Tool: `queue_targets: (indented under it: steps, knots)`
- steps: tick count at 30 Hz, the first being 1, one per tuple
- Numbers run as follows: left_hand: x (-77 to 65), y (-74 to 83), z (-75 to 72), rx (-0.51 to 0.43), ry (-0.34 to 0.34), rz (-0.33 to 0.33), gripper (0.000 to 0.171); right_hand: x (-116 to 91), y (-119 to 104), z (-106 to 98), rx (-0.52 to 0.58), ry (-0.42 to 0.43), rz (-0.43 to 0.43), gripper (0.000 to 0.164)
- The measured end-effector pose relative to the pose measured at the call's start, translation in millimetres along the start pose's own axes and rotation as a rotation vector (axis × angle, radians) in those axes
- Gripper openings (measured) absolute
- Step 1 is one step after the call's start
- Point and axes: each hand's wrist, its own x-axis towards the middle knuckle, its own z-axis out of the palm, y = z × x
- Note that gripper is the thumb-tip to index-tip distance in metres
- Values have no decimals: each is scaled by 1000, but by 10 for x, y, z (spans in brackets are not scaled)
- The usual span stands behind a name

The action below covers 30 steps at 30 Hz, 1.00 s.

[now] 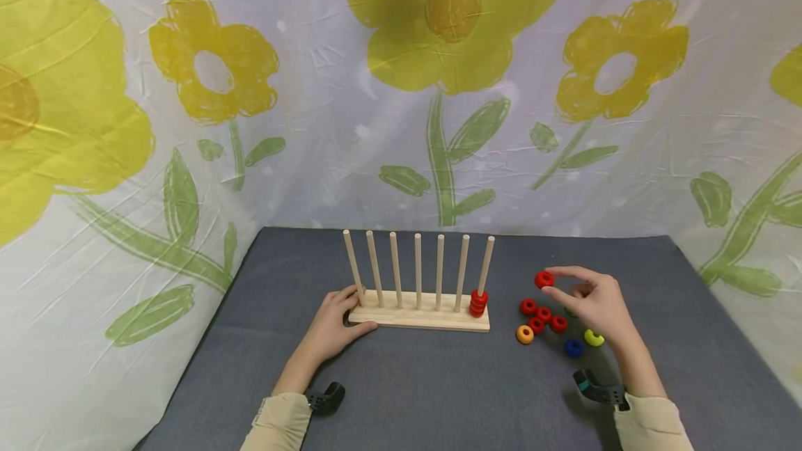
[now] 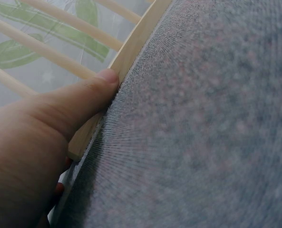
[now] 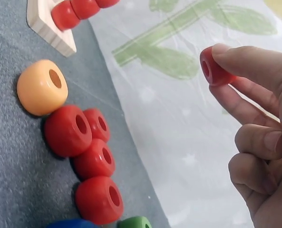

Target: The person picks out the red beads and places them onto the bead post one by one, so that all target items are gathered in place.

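A wooden peg stand with a row of upright pegs sits on the table. Three red beads are stacked on its rightmost peg. My left hand grips the left end of the base, thumb along the front edge and fingers behind; the left wrist view shows the thumb pressed on the wood. Off to the right, my right hand pinches a red bead between thumb and fingers. In the right wrist view this bead is raised above the others, its hole facing left.
Below the right hand lie several loose red beads, an orange bead, a blue bead, a yellow-green bead and a partly hidden green bead. A flowered cloth hangs behind the dark grey table.
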Motion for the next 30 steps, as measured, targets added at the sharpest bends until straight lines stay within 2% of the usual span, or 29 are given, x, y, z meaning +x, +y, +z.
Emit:
queue_targets:
  steps: [16, 30]
  knots:
    - [11, -19, 9, 6, 10, 4, 74, 10, -94, 120, 48, -23, -29, 29]
    - [12, -31, 23, 13, 8, 4, 74, 18, -262, 167, 61, -13, -104, 32]
